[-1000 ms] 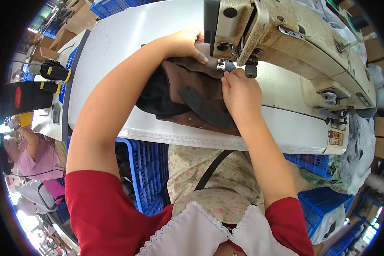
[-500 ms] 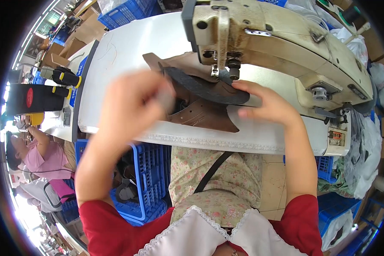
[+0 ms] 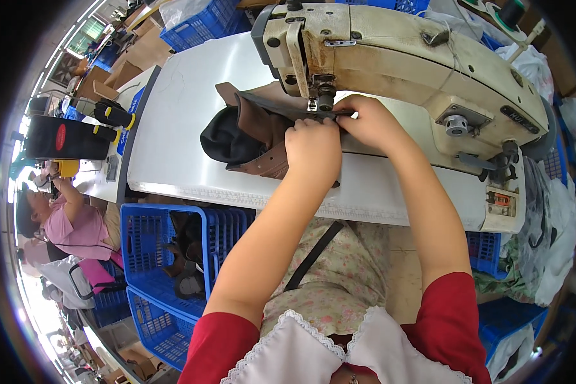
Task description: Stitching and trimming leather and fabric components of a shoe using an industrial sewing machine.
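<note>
A brown leather shoe upper (image 3: pixel 274 161) with black lining (image 3: pixel 225 137) bulging from its left side lies on the white sewing machine table (image 3: pixel 173 128). Its far edge, along with a dark strip (image 3: pixel 272 102), runs beneath the presser foot (image 3: pixel 313 105) of the cream sewing machine (image 3: pixel 390 57). Just in front of the foot, my left hand (image 3: pixel 315 148) has its fingers bent and closed on the upper's edge. To the right of the foot, my right hand (image 3: pixel 368 121) pinches the dark strip's end between thumb and fingers. My hands hide part of the upper.
A ruler strip (image 3: pixel 365 213) runs along the table's front edge. Blue crates (image 3: pixel 205 249) holding dark shoe parts stand below on the left. Another person (image 3: pixel 77 217) in pink works at a black machine (image 3: pixel 67 137) farther left. Plastic bags (image 3: pixel 550 224) are at the right.
My left hand has come down and right onto the upper beside the presser foot. The dark strip, which curved across the upper, now lies along its far edge. The black lining now shows on the left.
</note>
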### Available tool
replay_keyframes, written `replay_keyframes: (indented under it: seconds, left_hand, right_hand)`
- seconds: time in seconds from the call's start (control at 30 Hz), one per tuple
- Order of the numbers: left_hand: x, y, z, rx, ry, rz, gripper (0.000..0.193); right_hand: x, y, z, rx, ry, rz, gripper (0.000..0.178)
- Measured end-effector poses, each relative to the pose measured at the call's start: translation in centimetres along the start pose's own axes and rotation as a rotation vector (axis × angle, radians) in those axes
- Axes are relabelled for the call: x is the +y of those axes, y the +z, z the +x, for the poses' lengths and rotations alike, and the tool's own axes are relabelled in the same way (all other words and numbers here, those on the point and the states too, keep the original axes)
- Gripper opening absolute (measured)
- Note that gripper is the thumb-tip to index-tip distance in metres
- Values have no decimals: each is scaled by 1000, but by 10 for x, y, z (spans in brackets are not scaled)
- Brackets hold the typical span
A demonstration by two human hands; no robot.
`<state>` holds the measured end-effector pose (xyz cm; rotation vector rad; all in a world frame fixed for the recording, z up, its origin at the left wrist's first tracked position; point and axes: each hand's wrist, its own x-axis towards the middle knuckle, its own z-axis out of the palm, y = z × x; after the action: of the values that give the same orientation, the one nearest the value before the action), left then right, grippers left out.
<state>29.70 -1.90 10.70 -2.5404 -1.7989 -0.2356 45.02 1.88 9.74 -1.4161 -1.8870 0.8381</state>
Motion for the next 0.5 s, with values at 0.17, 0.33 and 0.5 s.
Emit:
replay_keyframes:
  seconds: [0.17, 0.33, 0.5]
  left_hand:
    - [-22, 33, -23, 415, 213, 187, 29]
    - [-6, 32, -25, 305, 105, 131, 39]
    - [-13, 29, -22, 244, 66, -37, 40]
  right_hand:
    - [-7, -2, 2, 47, -9, -72, 28]
    - [5, 5, 5, -111, 28, -78, 28]
    - [19, 14, 8, -72, -73, -148, 26]
